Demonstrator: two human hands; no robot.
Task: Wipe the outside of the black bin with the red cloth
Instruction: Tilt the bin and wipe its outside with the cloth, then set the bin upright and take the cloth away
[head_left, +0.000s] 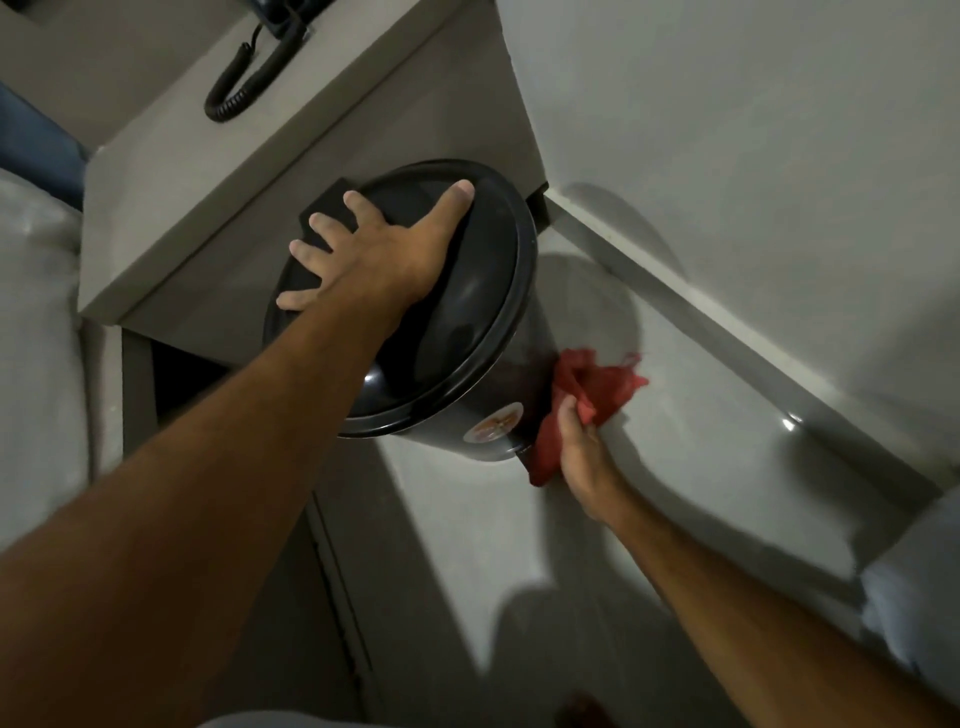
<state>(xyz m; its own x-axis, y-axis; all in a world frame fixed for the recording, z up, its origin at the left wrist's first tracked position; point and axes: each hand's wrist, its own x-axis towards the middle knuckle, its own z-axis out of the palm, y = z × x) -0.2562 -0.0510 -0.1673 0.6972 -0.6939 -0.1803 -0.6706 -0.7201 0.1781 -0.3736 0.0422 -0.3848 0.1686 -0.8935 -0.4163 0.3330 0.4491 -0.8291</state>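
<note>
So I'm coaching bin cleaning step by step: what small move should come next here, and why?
Probably slide the red cloth further around the black bin wall. The right hand presses it against the side near the sticker, while the left hand lies flat on the lid, steadying the bin.

My left hand (384, 249) lies palm-down at the end of a straight arm, its fingers (322, 228) splayed wide and flat. My right hand (579, 441) reaches lower, fingers curled closed, thumb pointing up.
</note>
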